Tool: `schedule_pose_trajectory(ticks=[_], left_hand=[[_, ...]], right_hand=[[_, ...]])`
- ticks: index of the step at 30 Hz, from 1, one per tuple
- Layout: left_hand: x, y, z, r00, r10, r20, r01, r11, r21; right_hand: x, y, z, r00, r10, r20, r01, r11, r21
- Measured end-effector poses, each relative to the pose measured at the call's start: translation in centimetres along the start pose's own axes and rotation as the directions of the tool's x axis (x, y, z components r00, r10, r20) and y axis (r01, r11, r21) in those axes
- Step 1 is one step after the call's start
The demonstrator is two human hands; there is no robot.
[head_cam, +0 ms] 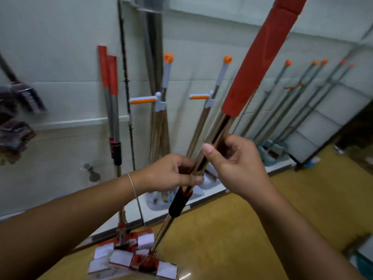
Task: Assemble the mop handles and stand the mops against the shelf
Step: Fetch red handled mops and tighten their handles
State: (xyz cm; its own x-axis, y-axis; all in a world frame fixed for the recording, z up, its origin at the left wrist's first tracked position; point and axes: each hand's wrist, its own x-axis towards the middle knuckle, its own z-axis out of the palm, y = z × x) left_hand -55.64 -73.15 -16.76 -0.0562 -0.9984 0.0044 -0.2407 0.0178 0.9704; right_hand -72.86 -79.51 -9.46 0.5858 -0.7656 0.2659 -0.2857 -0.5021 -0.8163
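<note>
Overhead, both hands hold the shiny metal mop pole with the red foam sleeve [260, 63]: left hand [171, 172] pinches above the black collar [178, 203], right hand [234, 156] wraps higher. Its red-and-white mop head [139, 259] rests on the yellow floor [232, 229]. Twisting the sections oppositely while keeping them aligned should lock the joint.

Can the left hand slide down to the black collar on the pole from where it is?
Probably yes. The left hand grips the pole just above the black collar, and nothing lies between them. The right hand holds the pole higher up.
</note>
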Motion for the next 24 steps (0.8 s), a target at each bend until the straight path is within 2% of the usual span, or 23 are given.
schedule_pose_trajectory(ticks=[3,15,24], left_hand=[[3.9,2.8,2.8,0.999,0.039,0.037,-0.034,0.993,-0.113],[19.9,11.3,14.7,0.985,0.17,0.043,-0.16,0.971,-0.176],[30.6,15.4,22.4,0.972,0.224,0.073,-0.209,0.962,-0.178]], right_hand=[[0.4,0.9,-4.8,0.998,0.011,-0.055,-0.01,1.0,0.016],[3.3,6.2,-22.8,0.975,-0.031,-0.222,0.041,0.998,0.04],[5.8,9.2,-32.7,0.878,-0.103,-0.468,0.06,0.993,-0.105]])
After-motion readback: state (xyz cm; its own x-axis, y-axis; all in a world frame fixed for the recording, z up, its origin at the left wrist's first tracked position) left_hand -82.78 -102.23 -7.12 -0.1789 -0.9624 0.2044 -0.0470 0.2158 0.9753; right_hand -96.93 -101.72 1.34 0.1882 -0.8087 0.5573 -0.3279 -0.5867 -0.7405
